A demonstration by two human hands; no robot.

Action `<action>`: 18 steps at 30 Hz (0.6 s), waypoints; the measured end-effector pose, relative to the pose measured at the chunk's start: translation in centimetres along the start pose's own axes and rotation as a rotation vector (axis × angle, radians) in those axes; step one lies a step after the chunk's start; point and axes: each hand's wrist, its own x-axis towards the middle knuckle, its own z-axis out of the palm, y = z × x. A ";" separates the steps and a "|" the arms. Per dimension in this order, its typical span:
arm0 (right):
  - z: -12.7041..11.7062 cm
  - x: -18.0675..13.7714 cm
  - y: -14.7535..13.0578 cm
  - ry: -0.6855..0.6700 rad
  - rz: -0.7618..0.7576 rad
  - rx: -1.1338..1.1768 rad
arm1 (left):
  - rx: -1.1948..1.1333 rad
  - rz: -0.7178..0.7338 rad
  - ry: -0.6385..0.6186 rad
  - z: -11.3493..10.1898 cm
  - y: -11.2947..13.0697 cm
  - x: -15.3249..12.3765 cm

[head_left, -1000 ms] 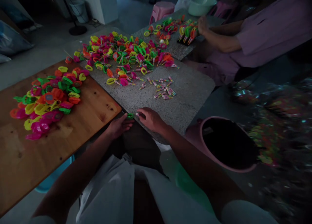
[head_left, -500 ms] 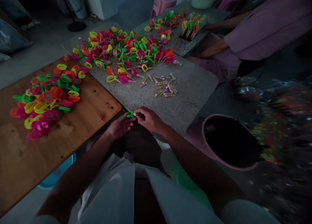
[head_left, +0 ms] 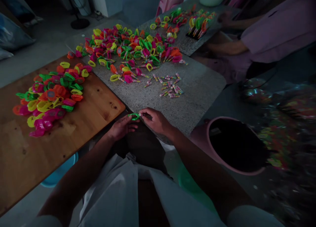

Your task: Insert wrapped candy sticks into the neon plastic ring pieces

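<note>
My left hand (head_left: 121, 127) is closed on a green plastic toy watch (head_left: 133, 116), held above my lap near the table corner. Against the watch's right end, my right hand (head_left: 155, 121) pinches a small pale piece (head_left: 140, 114), which looks like one of the short printed sticks. Several such printed sticks (head_left: 170, 85) lie loose on the grey speckled table (head_left: 195, 85) beyond my hands. To the left, a pile of toy watches (head_left: 50, 94) in pink, orange, yellow and green covers part of the wooden board (head_left: 98, 103). Further back is a heap of watches with sticks attached (head_left: 128, 45).
A co-worker's arm in a pink sleeve (head_left: 274, 29) reaches in at the right, near a dark holder with upright watches (head_left: 196, 27). On the floor stands a pink bucket (head_left: 209, 138), with clear-wrapped goods (head_left: 283, 131) beside it. A blue basin (head_left: 59, 171) sits under the board.
The green watch has turned, so its loop now shows more openly between my hands. My hands stay close together. The whole view has shifted slightly, and the co-worker's far hand has moved a little.
</note>
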 end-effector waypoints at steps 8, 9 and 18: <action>-0.8 0.2 1.2 -0.021 -0.070 -0.125 | 0.212 0.043 0.038 -0.8 -0.1 0.5; -0.7 0.1 1.2 -0.028 -0.071 -0.115 | 0.228 0.052 0.034 -0.7 -0.1 0.5; 0.0 -0.4 1.5 0.106 0.103 -0.078 | 0.623 0.451 0.161 -1.4 -1.8 1.1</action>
